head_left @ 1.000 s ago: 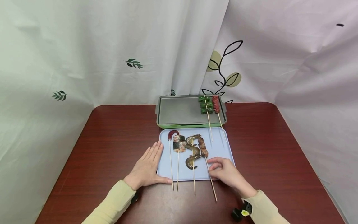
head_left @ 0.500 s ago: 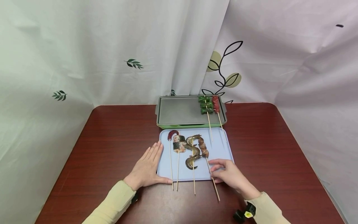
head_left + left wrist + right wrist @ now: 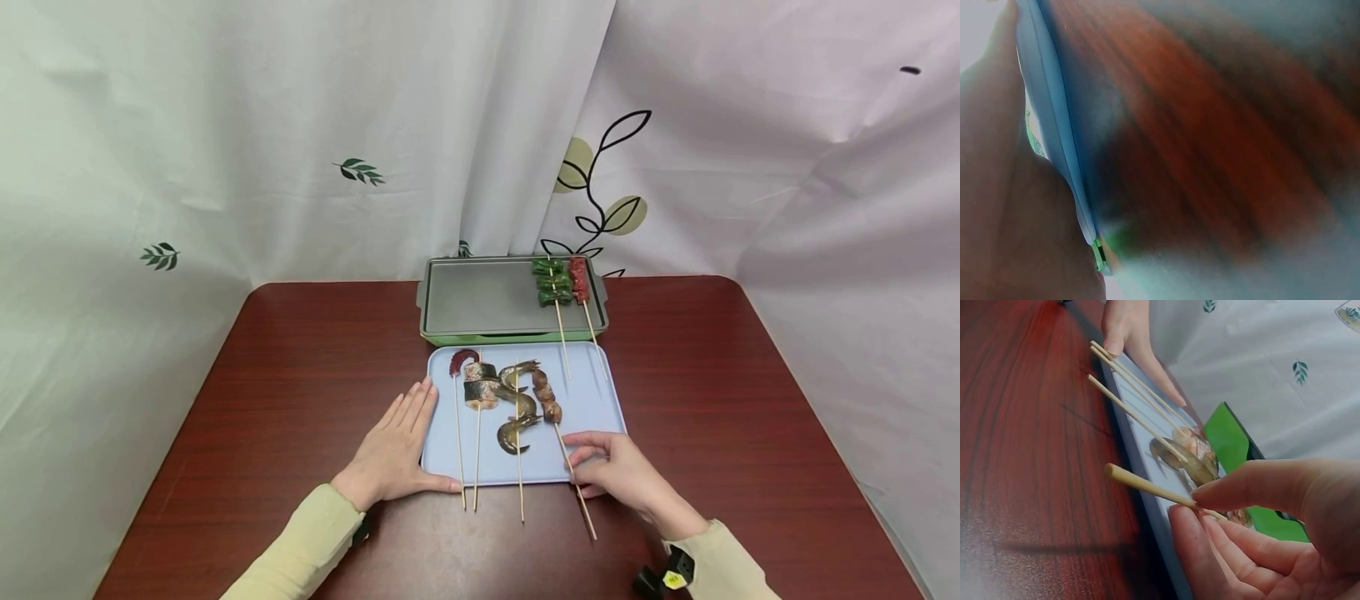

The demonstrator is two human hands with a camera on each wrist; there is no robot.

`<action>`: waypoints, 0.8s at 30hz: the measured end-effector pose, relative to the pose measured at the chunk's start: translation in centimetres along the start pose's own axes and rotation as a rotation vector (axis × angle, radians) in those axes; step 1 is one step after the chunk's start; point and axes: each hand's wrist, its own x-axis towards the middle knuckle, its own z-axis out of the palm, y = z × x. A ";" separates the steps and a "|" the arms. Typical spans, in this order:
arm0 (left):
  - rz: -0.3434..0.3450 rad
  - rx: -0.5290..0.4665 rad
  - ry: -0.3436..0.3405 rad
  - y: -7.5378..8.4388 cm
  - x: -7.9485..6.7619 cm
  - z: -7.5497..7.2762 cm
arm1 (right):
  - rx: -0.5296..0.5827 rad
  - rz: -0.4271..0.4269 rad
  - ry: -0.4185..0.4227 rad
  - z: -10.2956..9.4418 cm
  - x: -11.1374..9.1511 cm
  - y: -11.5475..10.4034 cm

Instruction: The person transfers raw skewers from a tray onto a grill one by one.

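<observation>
A pale blue tray (image 3: 592, 404) carries several skewers side by side. My right hand (image 3: 621, 473) pinches the stick of the rightmost one, a skewer of brown balls (image 3: 549, 400), between thumb and fingers; the stick's blunt end (image 3: 1125, 475) juts past the tray's near edge. Left of it lie a shrimp skewer (image 3: 510, 437), a skewer of dark-skinned chunks (image 3: 481, 392) and one with a curled dark red piece (image 3: 461, 358). My left hand (image 3: 390, 454) rests with straight fingers along the tray's left edge, its thumb at the near left corner.
Behind the tray stands a green-based griddle (image 3: 480, 296). On its right side lie a green pepper skewer (image 3: 553, 283) and a red meat skewer (image 3: 579, 282), sticks reaching over the tray. White patterned curtains (image 3: 375, 108) hang behind the brown table (image 3: 712, 400).
The right hand has shifted slightly right and the stick's near end has swung right with it, so the brown ball skewer lies more slanted. The left hand has stayed put.
</observation>
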 end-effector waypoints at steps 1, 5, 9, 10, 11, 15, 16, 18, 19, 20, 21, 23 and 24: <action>0.003 -0.002 0.002 0.0 0.0 0.0 | -0.001 -0.001 -0.002 0.0 0.0 0.0; 0.006 -0.007 0.003 0.1 0.0 -0.1 | 0.001 -0.010 -0.018 -0.2 -0.2 0.0; 0.005 -0.011 0.003 0.1 0.0 -0.2 | 0.011 -0.016 -0.029 -0.3 -0.3 0.0; 0.004 -0.012 0.003 0.1 0.0 -0.3 | 0.015 -0.018 -0.029 -0.3 -0.3 0.0; 0.004 -0.011 0.001 0.2 0.0 -0.3 | 0.018 -0.021 -0.028 -0.3 -0.4 0.0; 0.002 -0.015 0.001 0.1 0.0 -0.2 | 0.034 -0.041 -0.026 -0.4 -0.4 0.1; 0.000 -0.012 -0.002 0.1 0.0 -0.1 | 0.037 -0.047 -0.026 -0.4 -0.5 0.0; -0.002 -0.010 -0.003 0.0 0.0 0.0 | 0.041 -0.059 -0.027 -0.4 -0.5 0.0; -0.004 -0.005 -0.005 -0.1 0.0 0.1 | 0.043 -0.064 -0.028 -0.4 -0.6 0.0; -0.006 -0.002 -0.007 -0.1 0.0 0.3 | 0.042 -0.068 -0.026 -0.5 -0.6 -0.1; -0.009 0.004 -0.012 -0.2 0.1 0.3 | 0.042 -0.072 -0.023 -0.5 -0.7 -0.1; -0.014 0.006 -0.021 -0.2 0.1 0.4 | 0.043 -0.079 -0.019 -0.6 -0.8 -0.2; -0.015 0.007 -0.022 -0.2 0.0 0.4 | 0.044 -0.083 -0.017 -0.6 -0.9 -0.3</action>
